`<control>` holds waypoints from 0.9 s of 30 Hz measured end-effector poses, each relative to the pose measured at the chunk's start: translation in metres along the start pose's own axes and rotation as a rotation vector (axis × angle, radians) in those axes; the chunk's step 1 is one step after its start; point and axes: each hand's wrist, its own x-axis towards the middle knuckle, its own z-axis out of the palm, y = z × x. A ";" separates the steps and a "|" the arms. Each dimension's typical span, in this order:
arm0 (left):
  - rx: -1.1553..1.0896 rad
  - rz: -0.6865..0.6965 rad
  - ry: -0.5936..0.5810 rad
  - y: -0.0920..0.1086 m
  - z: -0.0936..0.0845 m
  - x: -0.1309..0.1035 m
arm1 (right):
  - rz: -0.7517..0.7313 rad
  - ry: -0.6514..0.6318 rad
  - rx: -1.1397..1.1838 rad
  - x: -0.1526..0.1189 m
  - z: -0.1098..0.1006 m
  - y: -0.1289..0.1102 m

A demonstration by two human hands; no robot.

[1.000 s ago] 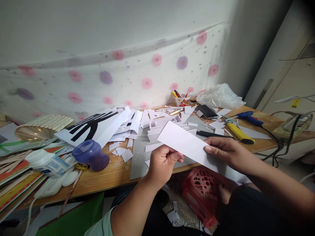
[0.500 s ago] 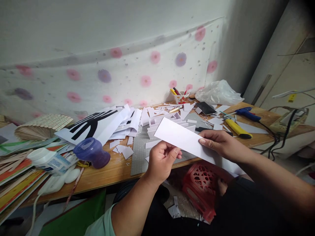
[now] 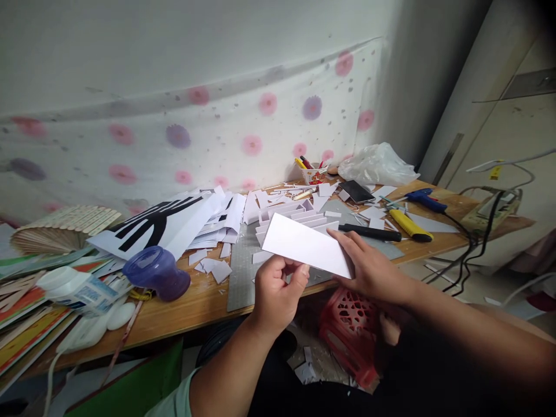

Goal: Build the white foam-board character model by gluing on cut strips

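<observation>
A plain white strip of stiff card or board (image 3: pixel 306 246) is held tilted above the near edge of the table. My left hand (image 3: pixel 280 289) is closed on its lower left edge, thumb against the edge and the other fingers curled beneath. My right hand (image 3: pixel 369 269) grips the strip's right end, fingers over the top corner and thumb low. Just behind the strip, a white piece with upright walls (image 3: pixel 286 211) stands on a grey cutting mat (image 3: pixel 243 278), partly hidden. A black-handled tool (image 3: pixel 369 233) lies right of it.
White scraps (image 3: pixel 215 269) litter the table. At right lie a yellow-handled cutter (image 3: pixel 410 226) and a blue glue gun (image 3: pixel 425 200) with a cord. Leftward are a purple container (image 3: pixel 156 272), a white bottle (image 3: pixel 80 289) and printed sheets (image 3: pixel 160 226). A red plastic stool (image 3: pixel 350 330) stands below.
My right hand has shifted to the strip's right end and turned. The length that stuck out beyond that hand no longer shows. My left hand keeps its hold; the view has shifted slightly.
</observation>
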 end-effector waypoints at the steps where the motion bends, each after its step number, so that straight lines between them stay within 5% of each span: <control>1: 0.020 0.000 0.004 -0.001 0.000 -0.002 | -0.003 -0.022 0.020 -0.001 -0.002 -0.001; 7: 0.022 0.063 -0.015 -0.007 -0.007 -0.016 | -0.122 -0.216 0.167 -0.010 -0.023 0.002; 11: 0.217 0.472 0.176 0.005 -0.029 -0.002 | -0.128 -0.305 0.228 -0.012 -0.033 0.008; 13: 0.484 0.676 0.033 0.015 -0.042 0.009 | -0.128 -0.373 0.256 -0.011 -0.036 0.009; 15: 0.663 0.708 -0.284 0.026 -0.053 0.018 | -0.131 -0.425 0.285 -0.009 -0.038 0.009; 17: 0.686 0.681 -0.484 0.034 -0.058 0.022 | -0.116 -0.423 0.295 -0.010 -0.039 0.011; 27: 0.519 0.687 -0.501 0.058 -0.058 0.036 | 0.068 -0.305 0.090 -0.066 -0.051 0.080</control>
